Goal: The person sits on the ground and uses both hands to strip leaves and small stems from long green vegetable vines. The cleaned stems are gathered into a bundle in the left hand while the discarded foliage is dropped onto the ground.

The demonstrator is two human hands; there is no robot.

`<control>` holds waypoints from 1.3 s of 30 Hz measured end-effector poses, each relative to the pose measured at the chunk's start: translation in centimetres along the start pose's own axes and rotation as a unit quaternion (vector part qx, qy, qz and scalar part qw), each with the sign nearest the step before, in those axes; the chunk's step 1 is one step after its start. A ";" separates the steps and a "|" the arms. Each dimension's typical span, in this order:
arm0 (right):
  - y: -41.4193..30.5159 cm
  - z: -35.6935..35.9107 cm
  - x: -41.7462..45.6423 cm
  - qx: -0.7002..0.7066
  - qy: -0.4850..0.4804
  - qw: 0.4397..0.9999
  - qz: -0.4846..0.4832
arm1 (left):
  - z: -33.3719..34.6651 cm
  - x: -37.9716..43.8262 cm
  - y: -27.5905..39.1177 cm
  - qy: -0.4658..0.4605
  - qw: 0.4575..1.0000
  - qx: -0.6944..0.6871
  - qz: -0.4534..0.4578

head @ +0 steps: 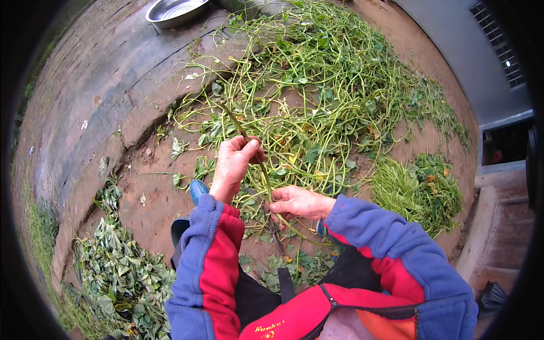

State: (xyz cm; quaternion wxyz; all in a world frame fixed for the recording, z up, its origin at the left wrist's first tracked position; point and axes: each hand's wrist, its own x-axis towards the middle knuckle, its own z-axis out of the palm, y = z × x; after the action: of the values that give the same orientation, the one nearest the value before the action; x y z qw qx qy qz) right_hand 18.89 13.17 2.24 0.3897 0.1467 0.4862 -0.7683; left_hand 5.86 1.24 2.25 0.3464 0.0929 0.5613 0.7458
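My left hand [234, 163] pinches a long vine stem [233, 115] between thumb and fingers. The stem's upper part is brownish and points up and away. Lower down, my right hand [301, 201] grips the same stem, whose greener end curves off to the right below it. A thin dark strip [275, 235] shows beneath my right fingers; whether I hold it or it lies on the ground I cannot tell. Beyond my hands spreads a large tangle of mostly leafless green vines [306, 102].
Stripped leaves [127, 276] are heaped at lower left, with more leaves [297, 267] between my legs. A bundle of green stems [393, 189] lies at right. A metal basin [176, 12] stands on the paving [140, 55] at far left. A wall [459, 46] bounds the right side.
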 end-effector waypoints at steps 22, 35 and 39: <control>0.2 0.8 0.8 0.208 0.045 0.975 -0.057 | 0.4 0.4 -0.2 0.174 0.982 -0.078 0.016; -0.7 2.3 1.1 0.048 0.126 0.991 -0.028 | 1.9 0.3 -1.3 0.204 0.964 -0.169 -0.023; -0.2 2.5 1.2 -0.006 0.119 0.992 -0.029 | 1.8 0.2 -1.6 0.202 0.959 -0.177 -0.096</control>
State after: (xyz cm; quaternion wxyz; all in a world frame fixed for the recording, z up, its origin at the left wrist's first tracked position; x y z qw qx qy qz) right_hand 18.31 10.56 2.87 0.3078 0.2207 0.5381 -0.7530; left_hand 7.33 2.99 1.44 0.3062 -0.1766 0.4854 0.7997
